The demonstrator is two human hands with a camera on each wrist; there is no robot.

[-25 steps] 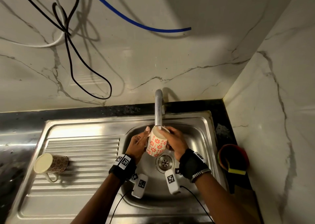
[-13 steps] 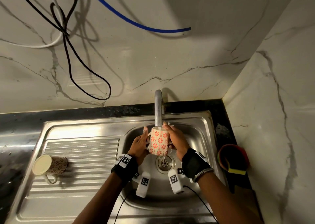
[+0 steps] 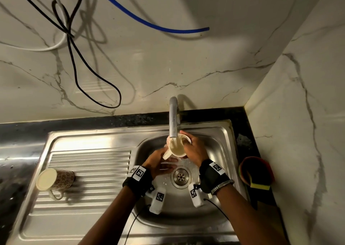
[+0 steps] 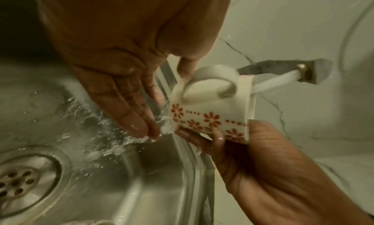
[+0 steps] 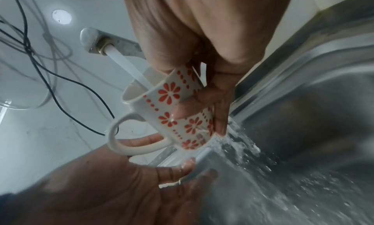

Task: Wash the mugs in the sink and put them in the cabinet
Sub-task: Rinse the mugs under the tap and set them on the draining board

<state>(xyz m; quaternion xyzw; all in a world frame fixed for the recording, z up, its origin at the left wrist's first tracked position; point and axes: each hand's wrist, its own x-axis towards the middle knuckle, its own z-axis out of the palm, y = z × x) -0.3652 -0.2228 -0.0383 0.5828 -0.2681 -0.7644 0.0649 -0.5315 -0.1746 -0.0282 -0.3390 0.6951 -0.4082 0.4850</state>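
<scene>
A white mug with red flowers [image 3: 177,147] [image 4: 210,113] [image 5: 172,99] is held tilted under the running tap [image 3: 173,117], and the stream falls into its mouth. My right hand [image 3: 194,149] [image 5: 212,87] grips the mug's body, fingers curled round it. My left hand [image 3: 158,162] [image 4: 125,107] lies just below and left of the mug with straight, wet fingers, its thumb near the handle. Water spills from the mug over those fingers. A second mug [image 3: 54,179] with a dark flower pattern lies on its side on the drainboard at the left.
The steel sink basin [image 3: 214,151] has its drain [image 3: 181,176] under my hands. A ribbed drainboard [image 3: 93,170] lies to the left. A red bowl with a yellow-green sponge [image 3: 255,172] stands on the dark counter at the right. Cables [image 3: 78,73] hang on the marble wall.
The mug has been turned from upright to tilted, its mouth now facing up toward me. My left hand has left the mug's side and dropped below it.
</scene>
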